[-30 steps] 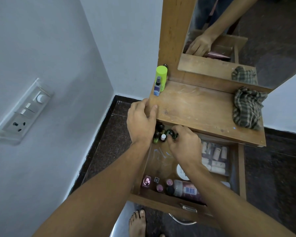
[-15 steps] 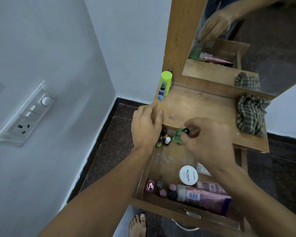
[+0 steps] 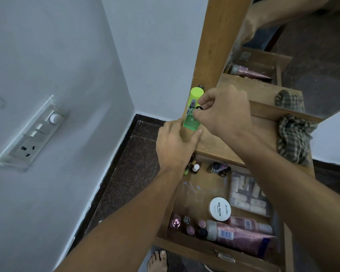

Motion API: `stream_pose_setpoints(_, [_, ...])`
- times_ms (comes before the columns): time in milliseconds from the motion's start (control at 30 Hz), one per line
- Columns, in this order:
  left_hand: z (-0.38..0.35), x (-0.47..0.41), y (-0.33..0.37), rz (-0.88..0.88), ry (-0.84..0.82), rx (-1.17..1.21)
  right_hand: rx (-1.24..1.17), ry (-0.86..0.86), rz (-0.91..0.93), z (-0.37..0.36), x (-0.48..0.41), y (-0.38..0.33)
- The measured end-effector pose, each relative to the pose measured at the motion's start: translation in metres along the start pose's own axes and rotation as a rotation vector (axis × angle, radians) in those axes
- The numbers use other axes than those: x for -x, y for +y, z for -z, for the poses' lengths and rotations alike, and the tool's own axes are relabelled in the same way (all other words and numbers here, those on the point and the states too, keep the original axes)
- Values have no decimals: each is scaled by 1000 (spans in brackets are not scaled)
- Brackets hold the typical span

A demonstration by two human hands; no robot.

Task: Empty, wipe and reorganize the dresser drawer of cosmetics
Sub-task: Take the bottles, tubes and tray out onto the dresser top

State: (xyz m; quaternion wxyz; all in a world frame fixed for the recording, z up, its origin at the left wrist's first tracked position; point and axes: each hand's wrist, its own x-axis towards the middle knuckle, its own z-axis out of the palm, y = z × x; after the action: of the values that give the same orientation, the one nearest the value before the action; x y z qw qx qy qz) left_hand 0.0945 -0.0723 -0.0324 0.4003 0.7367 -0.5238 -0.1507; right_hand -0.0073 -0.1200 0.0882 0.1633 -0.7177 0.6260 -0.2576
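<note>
In your open drawer [image 3: 192, 249], a pink tube [image 3: 241, 240] shows a barcode; behind it a white tin [image 3: 220, 209] reads "ZUDIO NAIL POLISH". Beyond, your left hand [image 3: 175, 146] rests, fingers straight, on the dresser top's [image 3: 220, 146] edge, just below the green bottle [image 3: 191, 122]. Your right hand [image 3: 224, 112] pinches that bottle's black cap, before a lime can [image 3: 196, 94].

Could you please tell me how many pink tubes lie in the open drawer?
2: a large pink tube along the front of the drawer, and a second pink tube behind it, beside the white tub. More may be hidden.
</note>
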Motion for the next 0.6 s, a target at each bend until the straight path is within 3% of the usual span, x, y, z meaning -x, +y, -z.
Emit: stream_pose_setpoints(600, [-13,-11,-1,45,-20,-35,46,-45,-49,-26,-17,4])
